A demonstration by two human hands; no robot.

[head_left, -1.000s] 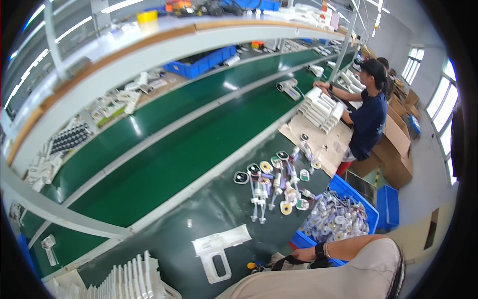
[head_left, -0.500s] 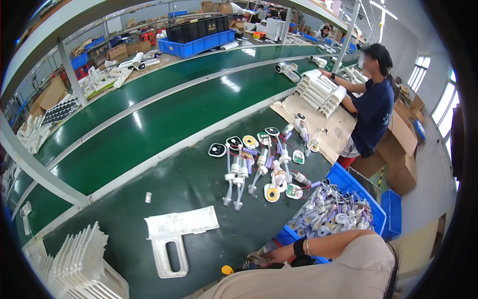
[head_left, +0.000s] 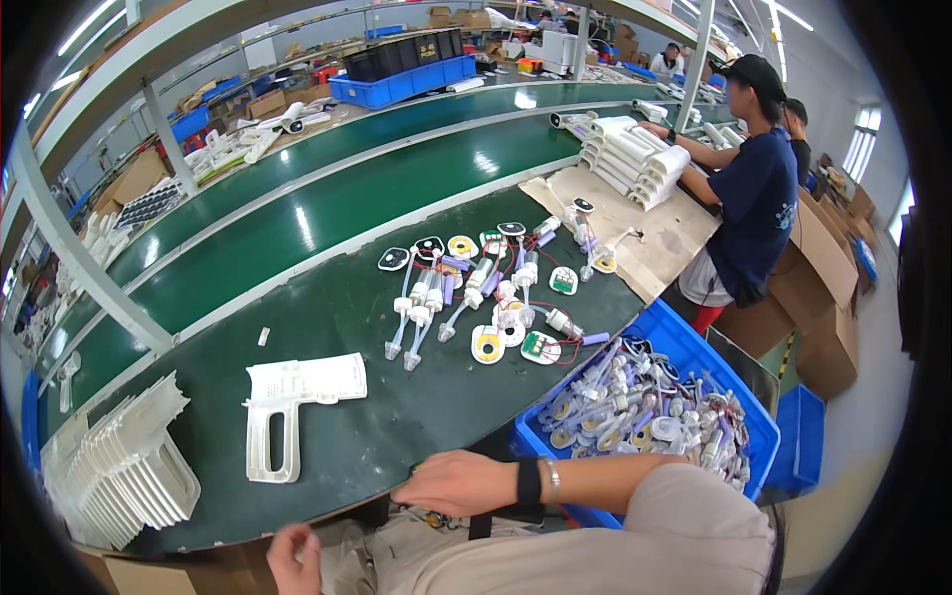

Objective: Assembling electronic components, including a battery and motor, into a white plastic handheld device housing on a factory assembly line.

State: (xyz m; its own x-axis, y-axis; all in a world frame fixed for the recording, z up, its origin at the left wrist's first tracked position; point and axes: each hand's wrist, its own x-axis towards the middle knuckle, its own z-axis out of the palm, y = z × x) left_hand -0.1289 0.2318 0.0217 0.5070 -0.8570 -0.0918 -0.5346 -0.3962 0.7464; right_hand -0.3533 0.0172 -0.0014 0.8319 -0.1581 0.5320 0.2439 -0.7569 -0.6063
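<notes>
My right hand (head_left: 451, 484) is at the table's front edge, palm down with its fingers curled under. Whatever it may hold is hidden; a small yellow and dark bit peeks out by its fingertips. Low in the picture, partly cut off, my left hand (head_left: 295, 563) is loosely bent before my lap, thumb and fingers apart, with nothing visible in it. Beyond the hands a white plastic gun-shaped half shell (head_left: 288, 405) with a looped handle lies open side up. To its right are several wired pump assemblies (head_left: 426, 297) with tubes, purple cells and round white caps.
Several white half shells (head_left: 134, 466) stand stacked at the left. A blue bin (head_left: 764, 436) full of pump assemblies sits at the right. Past the bench edge runs a green conveyor (head_left: 327, 203). A co-worker (head_left: 749, 188) stands at the far right beside stacked white housings (head_left: 635, 164).
My view has shifted, so the bench parts appear lower left or higher. My right hand has come up to the table edge, and my left hand has entered at the bottom.
</notes>
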